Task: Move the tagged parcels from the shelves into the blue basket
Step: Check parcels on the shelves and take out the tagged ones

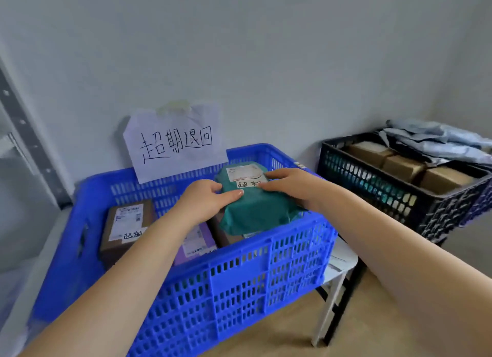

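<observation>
Both hands are on a soft teal poly-mailer parcel [255,205], puffy and wrinkled with a white shipping label and a handwritten tag on top, sitting inside the blue basket [239,282] toward its 1 o'clock corner. The left hand [206,199] grips the parcel's left edge, thumb laid flat across the top and fingers curled around the side. The right hand [290,183] lies over the top right, fingers fairly straight and pressing near the label, so it's more resting than clamping. The basket is hard plastic with slotted lattice walls. Also in it: a brown cardboard box [125,226] at 9 o'clock with a printed label and handwritten tag, and a glossy purple mailer [197,243] partly hidden under the left forearm near 6 o'clock. A crumpled paper sign [175,141] with handwritten characters is taped to the wall, overlapping the basket's far rim at 12 o'clock. Off at 3 o'clock sits a black lattice crate [394,194] holding plain cardboard boxes [404,165], with rumpled grey plastic bags [436,141] draped over its far side.
</observation>
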